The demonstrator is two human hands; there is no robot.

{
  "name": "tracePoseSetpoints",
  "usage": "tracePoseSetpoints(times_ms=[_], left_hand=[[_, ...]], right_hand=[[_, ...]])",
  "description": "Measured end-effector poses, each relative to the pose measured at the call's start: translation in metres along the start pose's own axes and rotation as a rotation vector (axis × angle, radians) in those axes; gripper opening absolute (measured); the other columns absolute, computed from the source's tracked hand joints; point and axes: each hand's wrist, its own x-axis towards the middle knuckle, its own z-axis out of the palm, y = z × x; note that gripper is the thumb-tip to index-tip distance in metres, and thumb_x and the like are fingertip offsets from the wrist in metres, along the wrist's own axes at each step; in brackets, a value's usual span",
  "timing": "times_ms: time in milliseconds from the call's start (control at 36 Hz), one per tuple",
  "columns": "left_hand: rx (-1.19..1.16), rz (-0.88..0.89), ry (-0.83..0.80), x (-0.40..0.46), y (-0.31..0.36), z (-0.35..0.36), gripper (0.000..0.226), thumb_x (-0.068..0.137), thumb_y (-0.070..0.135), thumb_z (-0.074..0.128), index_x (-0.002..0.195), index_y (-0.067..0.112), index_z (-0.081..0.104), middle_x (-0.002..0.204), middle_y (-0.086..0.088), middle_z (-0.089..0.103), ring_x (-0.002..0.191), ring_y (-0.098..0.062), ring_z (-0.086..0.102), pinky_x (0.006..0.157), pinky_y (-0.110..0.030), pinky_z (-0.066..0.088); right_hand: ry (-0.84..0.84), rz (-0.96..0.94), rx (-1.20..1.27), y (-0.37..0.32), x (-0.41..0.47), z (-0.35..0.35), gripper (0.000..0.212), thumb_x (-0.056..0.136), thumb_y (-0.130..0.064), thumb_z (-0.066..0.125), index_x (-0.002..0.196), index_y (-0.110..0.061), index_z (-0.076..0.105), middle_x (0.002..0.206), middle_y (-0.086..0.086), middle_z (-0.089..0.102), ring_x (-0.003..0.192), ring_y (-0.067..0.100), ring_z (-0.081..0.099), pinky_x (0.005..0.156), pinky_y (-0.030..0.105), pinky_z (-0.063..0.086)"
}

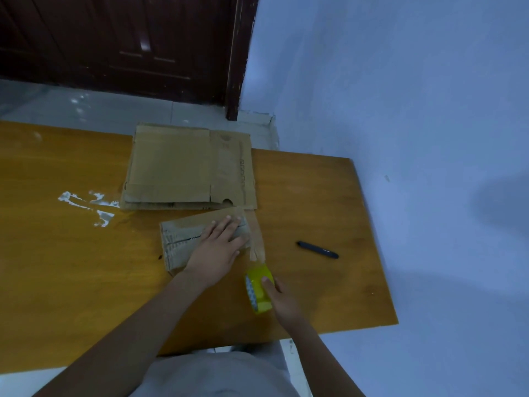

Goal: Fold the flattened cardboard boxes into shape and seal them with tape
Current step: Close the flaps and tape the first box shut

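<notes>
At the near middle of the bench [71, 253], a small folded box [183, 239] lies with its flap seam facing up, the left hand [219, 245] pressed flat on it with fingers straight and together. A strip of tape [257, 239] runs from the box's right end toward the yellow tape roll [259, 290], which the right hand [283, 299] holds with its fingers curled round it — the strip looks drawn out, not yet cut. Judged step: sealing this box, tape in the course of being laid. The next move likely calls for firm pressure along the seam and a clean cut; a dark pen-like tool [317, 249] lies well apart to the right. Behind the box, flattened boxes [186, 170] wait in a stack — unfolded. Crumpled clear tape scraps [88, 202] lie to the left.
</notes>
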Motion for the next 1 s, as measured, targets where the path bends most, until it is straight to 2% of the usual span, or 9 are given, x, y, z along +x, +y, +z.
tracePoseSetpoints(times_ms=[111,222,417,556,639,750,806,889,1000], left_hand=[[-0.009,-0.008,-0.041,-0.001,0.003,-0.003,0.043,0.102,0.023,0.035,0.144,0.029,0.031,0.16,-0.003,-0.001,0.146,-0.024,-0.008,0.117,-0.041,-0.003],[-0.004,-0.015,-0.062,-0.001,0.006,-0.007,0.044,0.102,0.022,0.035,0.145,0.03,0.03,0.16,-0.002,-0.003,0.146,-0.024,-0.01,0.118,-0.042,-0.004],[0.125,-0.021,0.041,-0.011,0.032,-0.008,0.049,0.098,0.036,0.035,0.141,0.013,0.042,0.153,-0.015,0.025,0.144,-0.031,0.011,0.117,-0.043,0.003],[0.203,-0.102,-0.152,-0.014,0.052,0.002,0.092,0.092,0.063,0.031,0.148,0.003,-0.009,0.155,-0.018,-0.018,0.143,-0.032,-0.018,0.114,-0.043,-0.013],[0.181,-0.119,-0.125,-0.014,0.049,0.009,0.104,0.086,0.066,0.041,0.144,0.003,-0.017,0.153,-0.018,-0.022,0.14,-0.032,-0.023,0.11,-0.043,-0.018],[0.203,-0.115,-0.132,-0.009,0.044,0.009,0.105,0.085,0.068,0.039,0.142,0.003,-0.022,0.143,-0.011,-0.035,0.142,-0.032,-0.022,0.108,-0.041,-0.021],[0.193,-0.113,-0.145,-0.006,0.042,0.009,0.107,0.084,0.07,0.04,0.146,0.003,-0.015,0.15,-0.013,-0.028,0.143,-0.031,-0.019,0.111,-0.041,-0.017],[0.181,-0.084,-0.103,-0.006,0.036,0.009,0.117,0.065,0.076,0.06,0.144,-0.003,0.026,0.153,-0.023,0.018,0.142,-0.036,0.021,0.118,-0.046,0.01],[0.155,-0.066,-0.062,-0.005,0.029,0.016,0.114,0.057,0.075,0.066,0.135,-0.003,0.039,0.144,-0.022,0.041,0.134,-0.035,0.038,0.109,-0.045,0.019]], right_hand=[[0.038,0.006,-0.025,0.005,0.006,0.012,0.042,0.085,-0.068,0.045,0.108,-0.037,0.061,0.109,-0.009,0.067,0.103,0.009,0.062,0.097,0.039,0.048],[0.031,0.015,-0.044,-0.005,0.004,0.015,0.022,0.097,-0.045,0.043,0.107,-0.032,0.057,0.108,-0.005,0.064,0.1,0.013,0.06,0.096,0.035,0.047],[0.044,-0.049,-0.041,-0.005,0.001,0.018,0.042,0.099,-0.041,0.039,0.135,-0.022,0.048,0.125,-0.008,0.055,0.118,0.01,0.049,0.101,0.025,0.034],[0.106,-0.091,-0.04,0.009,0.001,0.02,0.051,0.095,-0.057,0.031,0.132,-0.027,0.049,0.133,-0.008,0.053,0.126,0.01,0.047,0.113,0.037,0.03],[0.165,-0.099,-0.044,0.008,0.001,0.022,0.07,0.089,-0.07,0.023,0.138,-0.025,0.045,0.141,-0.007,0.046,0.132,0.012,0.039,0.117,0.04,0.023],[0.23,-0.157,-0.08,0.006,0.007,0.016,0.057,0.095,-0.057,0.029,0.142,-0.027,0.037,0.139,-0.017,0.037,0.132,0.004,0.031,0.118,0.032,0.015],[0.197,-0.139,-0.079,0.008,0.017,0.011,0.059,0.092,-0.066,0.028,0.132,-0.028,0.048,0.134,-0.015,0.049,0.125,0.002,0.043,0.113,0.028,0.027],[0.205,-0.071,-0.178,-0.002,0.034,-0.017,0.028,0.1,-0.039,0.038,0.102,-0.016,0.054,0.088,-0.007,0.058,0.079,0.002,0.054,0.074,0.017,0.04],[0.449,-0.069,-0.394,-0.007,0.068,-0.076,0.029,0.096,-0.018,0.05,0.122,-0.007,0.048,0.124,0.011,0.05,0.112,0.025,0.05,0.095,0.036,0.043]])
